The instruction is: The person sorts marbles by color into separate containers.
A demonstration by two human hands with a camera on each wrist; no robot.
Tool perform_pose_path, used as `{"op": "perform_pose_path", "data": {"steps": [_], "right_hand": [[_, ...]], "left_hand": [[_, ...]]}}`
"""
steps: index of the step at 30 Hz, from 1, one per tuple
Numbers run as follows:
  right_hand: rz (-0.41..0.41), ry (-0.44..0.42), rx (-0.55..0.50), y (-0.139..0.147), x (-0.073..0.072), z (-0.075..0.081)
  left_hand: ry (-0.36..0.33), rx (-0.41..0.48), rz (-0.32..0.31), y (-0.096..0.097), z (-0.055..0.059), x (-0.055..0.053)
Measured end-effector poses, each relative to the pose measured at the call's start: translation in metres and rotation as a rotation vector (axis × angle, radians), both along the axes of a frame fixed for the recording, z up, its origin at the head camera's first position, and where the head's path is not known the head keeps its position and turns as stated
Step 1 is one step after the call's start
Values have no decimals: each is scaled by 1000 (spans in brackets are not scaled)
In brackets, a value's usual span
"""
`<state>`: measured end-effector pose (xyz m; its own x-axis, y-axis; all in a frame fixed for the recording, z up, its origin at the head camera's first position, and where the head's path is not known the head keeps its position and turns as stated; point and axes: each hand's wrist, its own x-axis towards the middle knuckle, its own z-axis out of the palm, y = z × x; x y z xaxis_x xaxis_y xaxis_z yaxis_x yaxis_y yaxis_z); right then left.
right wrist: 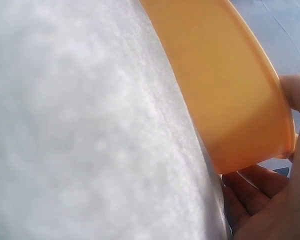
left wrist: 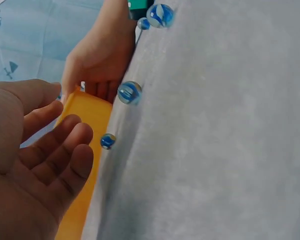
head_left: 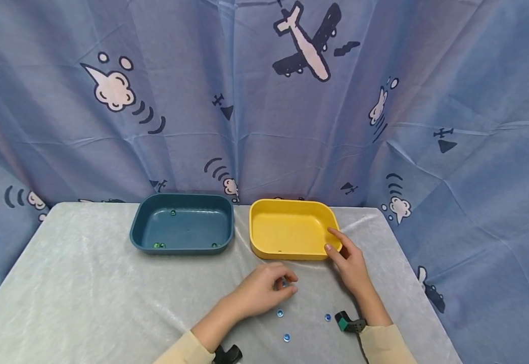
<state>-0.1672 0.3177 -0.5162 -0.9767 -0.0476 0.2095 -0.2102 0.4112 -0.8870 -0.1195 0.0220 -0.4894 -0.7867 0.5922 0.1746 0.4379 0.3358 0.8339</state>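
My right hand (head_left: pixel 351 264) grips the front right corner of a yellow plastic bin (head_left: pixel 291 254), thumb over the rim. In the right wrist view its other fingers (right wrist: pixel 257 192) lie against the outside of the bin's end wall. My left hand (head_left: pixel 260 289) hovers in front of the bin with loosely bent fingers and nothing between them. Just by its fingertips lies a blue marble (left wrist: pixel 108 141). Other blue marbles lie nearer me, one marble (head_left: pixel 280 313) close to the left hand and another (head_left: pixel 328 317) by the right wrist.
Left of the yellow bin stands a dark teal bin (head_left: pixel 188 251) with several green marbles (head_left: pixel 173 213) inside. Both are near the far edge of the table (head_left: pixel 87 283), which has a pale grey cloth. A blue printed curtain (head_left: pixel 178 101) hangs behind it.
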Motion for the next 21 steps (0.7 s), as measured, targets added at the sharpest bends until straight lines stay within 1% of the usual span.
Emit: {"op": "perform_pose_path", "data": {"steps": [4, 11, 18, 21], "right_hand": [[5, -2, -4, 0, 0, -1], [5, -7, -8, 0, 0, -1], [-1, -16, 1, 0, 0, 0], [-2, -19, 4, 0, 0, 0]], "left_hand": [[-16, -37, 10, 0, -4, -1], [-27, -82, 1, 0, -10, -1], [-2, -137, 2, 0, -14, -1], [5, -143, 9, -1, -17, -1]]}}
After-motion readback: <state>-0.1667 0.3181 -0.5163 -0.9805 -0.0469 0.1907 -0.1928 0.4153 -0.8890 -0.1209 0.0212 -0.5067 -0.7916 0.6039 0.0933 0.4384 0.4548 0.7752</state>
